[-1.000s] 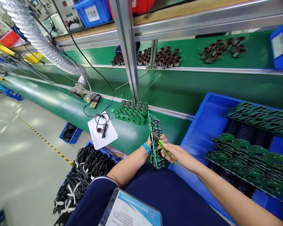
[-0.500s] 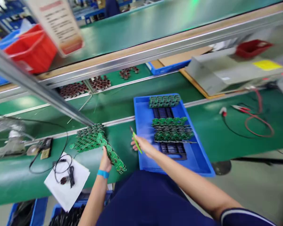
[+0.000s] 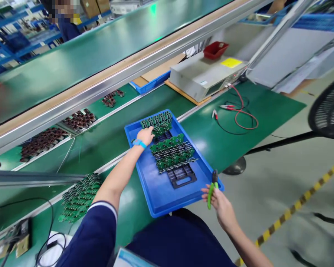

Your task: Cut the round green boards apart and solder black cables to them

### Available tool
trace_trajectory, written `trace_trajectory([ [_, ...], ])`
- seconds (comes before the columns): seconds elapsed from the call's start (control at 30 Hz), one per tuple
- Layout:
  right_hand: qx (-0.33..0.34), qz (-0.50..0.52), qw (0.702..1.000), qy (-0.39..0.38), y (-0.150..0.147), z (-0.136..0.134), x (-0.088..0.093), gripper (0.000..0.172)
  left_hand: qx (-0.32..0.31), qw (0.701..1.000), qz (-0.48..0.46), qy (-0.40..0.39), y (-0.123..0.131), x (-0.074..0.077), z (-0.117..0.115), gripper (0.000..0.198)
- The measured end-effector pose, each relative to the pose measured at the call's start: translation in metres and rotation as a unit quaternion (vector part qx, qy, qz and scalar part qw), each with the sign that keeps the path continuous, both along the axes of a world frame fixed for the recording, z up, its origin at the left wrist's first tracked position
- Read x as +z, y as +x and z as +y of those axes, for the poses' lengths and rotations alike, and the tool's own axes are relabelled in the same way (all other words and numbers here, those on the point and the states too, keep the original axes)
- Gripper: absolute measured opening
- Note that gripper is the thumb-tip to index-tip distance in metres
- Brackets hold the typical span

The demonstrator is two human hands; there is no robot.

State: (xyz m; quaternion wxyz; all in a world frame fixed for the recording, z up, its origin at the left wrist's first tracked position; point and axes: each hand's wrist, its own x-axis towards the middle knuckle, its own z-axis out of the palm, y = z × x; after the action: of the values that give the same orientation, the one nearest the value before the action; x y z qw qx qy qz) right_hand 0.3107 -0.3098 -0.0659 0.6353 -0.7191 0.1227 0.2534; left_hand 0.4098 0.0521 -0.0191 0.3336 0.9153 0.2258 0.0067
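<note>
My left hand (image 3: 145, 136), with a blue band at the wrist, reaches over the far end of a blue tray (image 3: 158, 204). Its fingers are closed on the end of a green circuit board strip (image 3: 163, 129), just in front of a standing row of boards (image 3: 156, 119). Closer to me in the tray stand more green circuit boards (image 3: 172, 159) on a black plastic rack (image 3: 183, 178). My right hand (image 3: 221, 207) is beside the tray's near right corner, gripping green-handled cutters (image 3: 212, 189) with the jaws pointing up.
A stack of circuit boards (image 3: 80, 196) lies on the green bench at left. Beyond the tray are a grey instrument (image 3: 203, 79) and red and black clip leads (image 3: 246, 128). A metal shelf edge (image 3: 128, 61) crosses above. A fan (image 3: 330, 107) stands at right.
My left hand has carried the circuit board strip from the stack at left into the tray's far end. My right hand moved right with the cutters. The view has turned right.
</note>
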Motion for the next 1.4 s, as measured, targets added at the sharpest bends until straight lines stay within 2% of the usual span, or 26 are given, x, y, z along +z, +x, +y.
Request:
trace_trajectory([
  [0.07, -0.035, 0.014, 0.999, 0.002, 0.003, -0.013, -0.002, 0.062, -0.033, 0.999, 0.02, 0.005, 0.044, -0.017, -0.013, 0.031],
  [0.17, -0.091, 0.05, 0.995, 0.005, 0.006, -0.033, -0.009, 0.062, -0.077, 0.995, 0.054, 0.015, 0.079, -0.044, -0.029, 0.024],
  [0.27, -0.139, 0.089, 0.986, 0.003, 0.012, -0.049, -0.019, 0.064, -0.116, 0.989, 0.091, 0.025, 0.09, -0.063, -0.032, 0.042],
  [0.33, -0.159, 0.114, 0.981, 0.003, 0.019, -0.055, -0.025, 0.068, -0.135, 0.983, 0.118, 0.032, 0.093, -0.07, -0.026, 0.064],
  [0.4, -0.163, 0.127, 0.978, 0.01, 0.028, -0.056, -0.028, 0.071, -0.149, 0.977, 0.145, 0.043, 0.093, -0.073, -0.017, 0.076],
  [0.53, -0.147, 0.099, 0.984, 0.015, 0.049, -0.048, -0.03, 0.07, -0.165, 0.965, 0.187, 0.079, 0.089, -0.075, -0.007, 0.062],
  [0.63, -0.088, 0.007, 0.996, -0.017, 0.077, -0.033, -0.028, 0.065, -0.188, 0.953, 0.213, 0.102, 0.083, -0.076, -0.012, 0.05],
  [0.73, 0.0, -0.122, 0.99, -0.073, 0.125, -0.006, -0.026, 0.059, -0.201, 0.946, 0.222, 0.126, 0.076, -0.077, -0.021, 0.051],
  [0.9, 0.108, -0.222, 0.964, -0.093, 0.224, 0.081, -0.037, 0.045, -0.215, 0.944, 0.211, 0.137, 0.069, -0.075, -0.023, 0.055],
  [1.0, 0.168, -0.244, 0.951, -0.094, 0.264, 0.132, -0.052, 0.036, -0.233, 0.945, 0.199, 0.116, 0.07, -0.073, -0.016, 0.047],
  [1.07, 0.193, -0.252, 0.942, -0.106, 0.276, 0.152, -0.062, 0.028, -0.252, 0.944, 0.191, 0.096, 0.072, -0.071, -0.008, 0.041],
  [1.13, 0.202, -0.259, 0.936, -0.125, 0.279, 0.16, -0.069, 0.025, -0.272, 0.941, 0.186, 0.083, 0.075, -0.07, -0.002, 0.038],
  [1.27, 0.201, -0.268, 0.928, -0.162, 0.274, 0.154, -0.077, 0.026, -0.291, 0.936, 0.181, 0.085, 0.08, -0.068, 0.005, 0.033],
  [1.4, 0.217, -0.267, 0.921, -0.183, 0.272, 0.146, -0.078, 0.025, -0.291, 0.934, 0.174, 0.111, 0.087, -0.067, 0.002, 0.032],
])
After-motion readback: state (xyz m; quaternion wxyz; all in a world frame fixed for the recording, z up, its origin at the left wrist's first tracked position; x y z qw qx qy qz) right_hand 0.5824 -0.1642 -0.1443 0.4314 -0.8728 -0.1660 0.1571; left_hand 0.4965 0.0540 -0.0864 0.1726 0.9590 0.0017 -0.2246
